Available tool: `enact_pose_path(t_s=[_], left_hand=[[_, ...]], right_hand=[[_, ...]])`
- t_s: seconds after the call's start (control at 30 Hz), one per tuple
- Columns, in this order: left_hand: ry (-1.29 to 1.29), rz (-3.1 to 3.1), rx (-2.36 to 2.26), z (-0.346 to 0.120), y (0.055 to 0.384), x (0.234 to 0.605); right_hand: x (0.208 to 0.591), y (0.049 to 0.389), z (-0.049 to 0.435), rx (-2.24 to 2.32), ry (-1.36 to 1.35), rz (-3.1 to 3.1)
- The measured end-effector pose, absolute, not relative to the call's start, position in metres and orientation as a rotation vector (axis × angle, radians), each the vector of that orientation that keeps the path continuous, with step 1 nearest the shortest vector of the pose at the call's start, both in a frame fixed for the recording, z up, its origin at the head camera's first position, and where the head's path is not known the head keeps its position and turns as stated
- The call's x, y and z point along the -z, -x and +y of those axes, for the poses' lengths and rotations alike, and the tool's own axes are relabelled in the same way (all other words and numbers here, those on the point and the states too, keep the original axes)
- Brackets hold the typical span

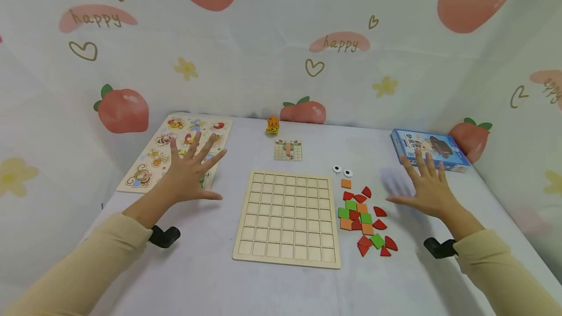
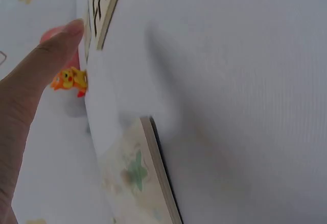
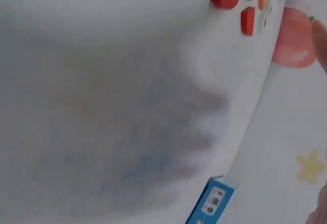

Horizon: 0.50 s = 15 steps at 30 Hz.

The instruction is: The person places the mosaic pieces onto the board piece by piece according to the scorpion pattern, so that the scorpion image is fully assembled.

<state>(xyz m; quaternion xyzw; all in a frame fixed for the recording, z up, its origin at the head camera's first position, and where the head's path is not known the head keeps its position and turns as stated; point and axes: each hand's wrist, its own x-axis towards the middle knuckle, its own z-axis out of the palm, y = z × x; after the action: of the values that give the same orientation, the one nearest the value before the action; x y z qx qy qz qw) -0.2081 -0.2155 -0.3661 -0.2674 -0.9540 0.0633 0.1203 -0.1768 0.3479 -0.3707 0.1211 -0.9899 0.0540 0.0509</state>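
Note:
My left hand (image 1: 190, 174) is raised with fingers spread, overlapping the insect puzzle board (image 1: 147, 157) in the head view, and holds nothing. On the other side my right hand (image 1: 429, 191) also hovers with spread fingers, between the loose pieces and the blue box (image 1: 430, 150). Between the hands lies a wooden grid board (image 1: 287, 218) with bare square cells. Right of it are several red, green and orange flat pieces, among them a green square (image 1: 377, 241) and a red quarter-round piece (image 1: 391, 243). Two round eye pieces (image 1: 336, 169) lie above them.
Behind the grid board lies a small pattern card (image 1: 288, 150) showing a coloured figure on squares. A little orange and yellow toy figure (image 1: 273, 125) stands near the back. A fruit-printed cloth (image 1: 246, 62) hangs behind the white table (image 1: 197, 277).

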Motion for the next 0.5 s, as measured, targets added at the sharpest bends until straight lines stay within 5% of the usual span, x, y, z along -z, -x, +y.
enact_pose_path(t_s=[0.5], left_hand=[[0.966, -2.900, 0.015, -0.179, 0.207, 0.380]], right_hand=[[0.371, 0.171, 0.331, -0.783, -0.130, -3.289]])
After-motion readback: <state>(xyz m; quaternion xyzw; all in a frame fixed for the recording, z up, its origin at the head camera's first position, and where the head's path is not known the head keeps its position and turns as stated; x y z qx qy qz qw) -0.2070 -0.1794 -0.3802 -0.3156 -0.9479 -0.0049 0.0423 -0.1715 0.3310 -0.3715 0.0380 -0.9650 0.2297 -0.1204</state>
